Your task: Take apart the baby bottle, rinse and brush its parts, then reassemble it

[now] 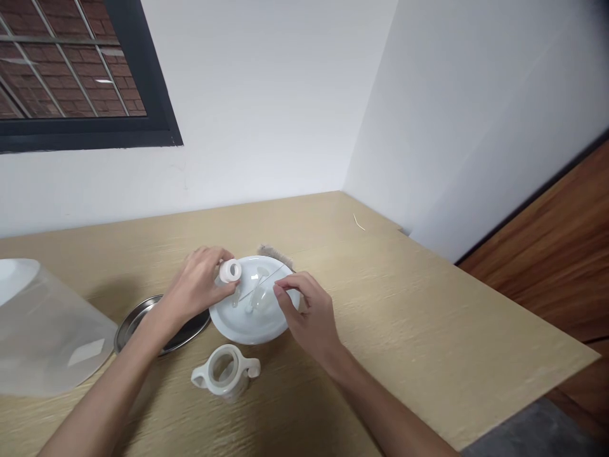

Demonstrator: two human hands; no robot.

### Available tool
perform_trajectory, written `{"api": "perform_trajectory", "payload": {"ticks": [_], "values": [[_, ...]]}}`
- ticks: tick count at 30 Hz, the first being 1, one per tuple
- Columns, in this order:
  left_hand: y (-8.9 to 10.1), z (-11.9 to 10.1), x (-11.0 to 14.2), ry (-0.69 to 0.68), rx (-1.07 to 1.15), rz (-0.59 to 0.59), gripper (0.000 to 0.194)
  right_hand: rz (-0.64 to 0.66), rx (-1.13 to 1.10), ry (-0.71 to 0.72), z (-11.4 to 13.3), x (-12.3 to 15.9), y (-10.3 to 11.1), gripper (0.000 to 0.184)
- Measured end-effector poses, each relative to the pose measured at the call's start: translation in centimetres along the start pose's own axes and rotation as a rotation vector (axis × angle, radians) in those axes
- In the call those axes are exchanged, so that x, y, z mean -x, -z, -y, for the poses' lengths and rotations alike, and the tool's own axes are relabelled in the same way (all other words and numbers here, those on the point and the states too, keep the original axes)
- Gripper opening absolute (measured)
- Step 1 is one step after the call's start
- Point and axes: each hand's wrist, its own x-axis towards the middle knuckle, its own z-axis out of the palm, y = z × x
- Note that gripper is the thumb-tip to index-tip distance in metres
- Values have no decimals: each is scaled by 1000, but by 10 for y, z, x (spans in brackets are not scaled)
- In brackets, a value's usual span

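Observation:
My left hand (202,285) grips a small white bottle-like piece (231,271), its round open mouth turned up, over the left side of a white bowl (233,331). At the bowl's right side my right hand (309,311) is closed in a pinch of thumb and forefinger; what it holds, if anything, is too small to make out. Between the hands a thin straight rod (259,284) slants across the bowl. Something clear and glossy (261,297) lies inside. Nearer to me stands a white two-handled cup (228,374), its mouth upward.
Grey-brown bristles (273,254) show behind the bowl. A steel tray (183,343) sits partly under my left forearm. At left is a large translucent container (52,336). A thin pale strip (358,222) lies toward the back of the wooden table (409,317), near the walls.

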Motion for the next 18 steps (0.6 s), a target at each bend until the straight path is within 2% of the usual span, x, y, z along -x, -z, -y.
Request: {"api": "perform_trajectory", "payload": {"ticks": [4, 8, 14, 18], "values": [[-1, 2, 0, -7, -37, 33, 25, 6, 0, 0, 1, 0, 0, 8], [-11, 10, -1, -44, -59, 70, 33, 17, -1, -2, 2, 2, 0, 7], [-26, 24, -2, -7, -120, 179, 39, 26, 6, -7, 2, 2, 1, 7], [-29, 29, -2, -4, -140, 205, 34, 28, 6, 1, 3, 1, 2, 7]]}}
